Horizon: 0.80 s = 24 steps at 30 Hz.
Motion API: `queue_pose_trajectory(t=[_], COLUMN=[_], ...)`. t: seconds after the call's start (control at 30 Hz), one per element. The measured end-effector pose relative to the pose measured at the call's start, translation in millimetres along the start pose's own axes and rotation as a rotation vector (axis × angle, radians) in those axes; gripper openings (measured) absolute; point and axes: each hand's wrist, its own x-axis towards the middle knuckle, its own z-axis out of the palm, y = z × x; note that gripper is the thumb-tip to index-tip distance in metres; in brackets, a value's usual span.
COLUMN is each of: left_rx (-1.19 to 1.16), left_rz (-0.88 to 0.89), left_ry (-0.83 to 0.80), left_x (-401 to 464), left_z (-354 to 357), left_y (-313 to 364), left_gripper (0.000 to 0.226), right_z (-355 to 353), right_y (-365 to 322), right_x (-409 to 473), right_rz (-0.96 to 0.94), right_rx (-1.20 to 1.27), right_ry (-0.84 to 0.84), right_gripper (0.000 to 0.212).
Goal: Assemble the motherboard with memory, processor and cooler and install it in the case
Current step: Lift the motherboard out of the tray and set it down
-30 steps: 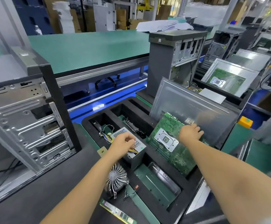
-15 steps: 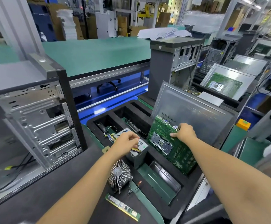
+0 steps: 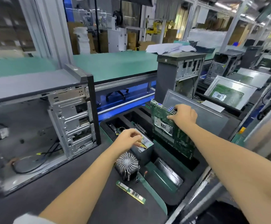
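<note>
Head: motherboard (image 3: pixel 172 135) upright, ports up.

green motherboard (image 3: pixel 172 135), silver ribbed cooler (image 3: pixel 127 164), black foam tray (image 3: pixel 194 188).

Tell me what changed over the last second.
The right hand took hold of the motherboard by its top edge and tilted it upright off the grey panel. The left hand stays on the power supply; cooler and memory stick unmoved.

No text reads clearly. At about five o'clock, the silvery metal plate (image 3: pixel 168 172) lying in the foam tray (image 3: pixel 201 164) bears dark characters, too blurred to make out. The memory stick (image 3: pixel 131 192) label is illegible.
</note>
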Motion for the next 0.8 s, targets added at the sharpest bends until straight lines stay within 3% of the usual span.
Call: queue_pose_trajectory(t=[0.23, 0.43, 0.57, 0.67, 0.8], left_rx=[-0.317, -0.923, -1.231, -1.290, -1.151], left_rz=[-0.131, -0.376, -0.417, -0.360, -0.335], left_ry=[0.122, 0.085, 0.105, 0.152, 0.339], left_x=[-49.6, -98.3, -140.0, -173.5, -214.0], left_z=[-18.4, -61.4, -100.2, -123.6, -139.5], left_y=[7.6, -15.3, -38.7, -57.6, -79.9], left_gripper=[0.030, 0.074, 0.098, 0.094, 0.053], right_z=[-56.3, -82.4, -85.9, -74.5, -33.3], right_y=[-51.3, -96.1, -115.7, -127.2, -129.4], right_x=[-58.4, -126.2, -178.1, -218.0, -259.6], right_rz=[-0.268, -0.579, -0.790, -1.019, -1.361], right_rx=[0.067, 0.145, 0.163, 0.238, 0.309], right_ry=[0.151, 0.208, 0.274, 0.331, 0.424], right_gripper=[0.061, 0.053, 0.055, 0.053, 0.052])
